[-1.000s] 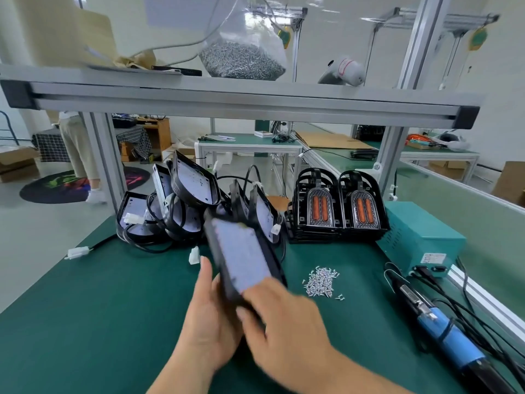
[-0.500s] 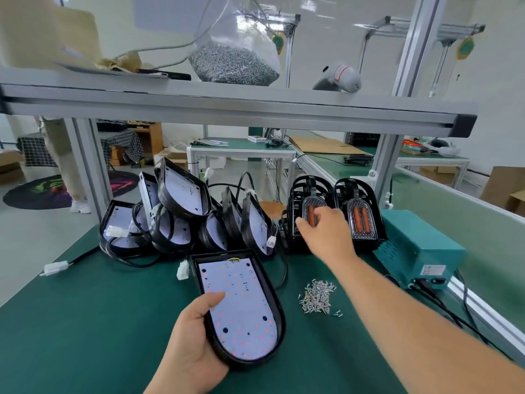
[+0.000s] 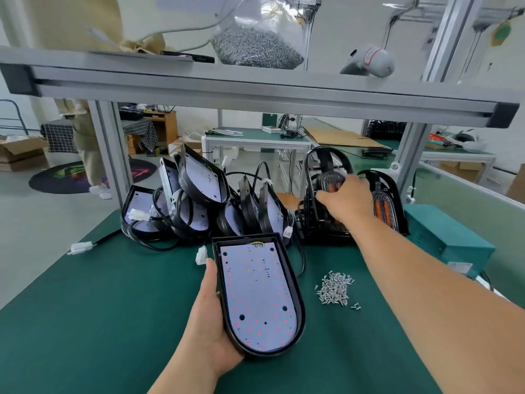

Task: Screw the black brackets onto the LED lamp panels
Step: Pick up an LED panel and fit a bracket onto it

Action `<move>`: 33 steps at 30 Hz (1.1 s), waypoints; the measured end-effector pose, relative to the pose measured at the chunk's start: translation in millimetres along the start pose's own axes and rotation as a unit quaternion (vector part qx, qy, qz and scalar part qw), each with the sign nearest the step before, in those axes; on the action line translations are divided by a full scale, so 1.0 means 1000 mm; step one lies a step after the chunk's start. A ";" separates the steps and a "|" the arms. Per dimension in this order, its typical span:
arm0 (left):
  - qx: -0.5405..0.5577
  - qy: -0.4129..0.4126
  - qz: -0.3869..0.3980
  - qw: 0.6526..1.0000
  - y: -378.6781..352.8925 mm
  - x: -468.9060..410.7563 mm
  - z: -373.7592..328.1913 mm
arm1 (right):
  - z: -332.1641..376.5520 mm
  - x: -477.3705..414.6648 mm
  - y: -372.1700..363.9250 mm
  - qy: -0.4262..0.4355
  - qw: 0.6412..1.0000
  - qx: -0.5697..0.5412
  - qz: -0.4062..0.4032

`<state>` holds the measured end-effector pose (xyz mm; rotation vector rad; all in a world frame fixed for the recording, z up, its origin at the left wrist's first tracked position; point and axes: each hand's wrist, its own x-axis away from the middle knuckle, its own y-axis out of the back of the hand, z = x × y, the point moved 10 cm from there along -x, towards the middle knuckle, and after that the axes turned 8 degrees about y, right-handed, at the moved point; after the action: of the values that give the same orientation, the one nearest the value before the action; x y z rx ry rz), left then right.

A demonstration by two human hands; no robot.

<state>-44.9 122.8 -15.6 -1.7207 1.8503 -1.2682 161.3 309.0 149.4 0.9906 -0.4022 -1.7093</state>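
Toward the near edge of the bench (image 3: 99, 322), my left hand (image 3: 211, 322) cradles one LED lamp panel (image 3: 255, 297) from its left side, thumb laid along the rim and palm under the rounded end. The white board with its red dots faces up, and the squared end points at the far edge. I judge that this steadies it on the green mat and leaves its face ready to receive a bracket. My right hand (image 3: 345, 199) is stretched out to the far right part of the bench, fingers curled over a black bracket (image 3: 326, 177), gripping it by the ribbed middle where the orange strips show. That bracket leans off the stack, its arch standing higher than the one beside it (image 3: 382, 203), which suggests I am picking it out to bring it to the panel. The little pile of loose screws (image 3: 335, 288) lies just right of the panel, between my two arms, handy for the fastening that I reckon has not begun. More panels (image 3: 196, 200) with their cables lean in a heap along the far edge, left of the brackets, and a teal box (image 3: 449, 243) sits by the right edge. No screwdriver shows from here
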 end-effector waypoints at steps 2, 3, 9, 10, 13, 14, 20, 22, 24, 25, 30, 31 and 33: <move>0.002 0.011 0.005 1.000 0.001 -0.003 0.002 | 0.034 0.009 0.020 0.115 0.992 -0.057 -0.012; 0.003 0.017 0.006 1.000 0.002 -0.004 0.003 | 0.054 0.018 0.028 0.183 0.981 -0.060 0.002; -0.008 0.033 0.066 0.997 -0.024 0.002 0.006 | 0.146 0.132 0.019 0.620 0.744 0.225 0.104; 0.003 0.024 0.096 0.995 -0.034 0.002 0.006 | 0.150 0.150 0.014 0.657 0.704 0.246 0.111; 0.022 0.053 0.156 0.986 -0.045 0.008 0.011 | 0.152 0.184 0.000 0.712 0.628 0.275 0.149; 0.021 0.070 0.167 0.983 -0.043 0.009 0.015 | 0.152 0.191 -0.005 0.719 0.612 0.284 0.164; 0.009 0.047 0.100 0.994 -0.023 0.003 0.012 | 0.148 0.215 -0.033 0.722 0.587 0.280 0.235; 0.013 0.045 0.105 0.993 -0.024 0.005 0.011 | 0.147 0.217 -0.037 0.717 0.591 0.279 0.242; 0.004 0.031 0.095 0.995 -0.022 0.005 0.008 | 0.147 0.219 -0.039 0.713 0.597 0.275 0.245; -0.005 0.022 0.090 0.996 -0.021 0.005 0.007 | 0.146 0.219 -0.040 0.710 0.601 0.269 0.249; -0.065 0.013 0.103 0.993 -0.026 0.008 0.009 | 0.136 0.212 -0.042 0.668 0.635 0.265 0.283; -0.071 0.014 0.106 0.992 -0.027 0.010 0.010 | 0.132 0.211 -0.042 0.649 0.650 0.252 0.305; -0.072 0.009 0.102 0.992 -0.030 0.012 0.009 | 0.131 0.210 -0.029 0.611 0.711 0.155 0.312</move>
<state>-22.0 111.8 5.8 -1.5428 2.1141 -1.0973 23.7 103.1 120.7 1.7400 -0.0791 -0.1440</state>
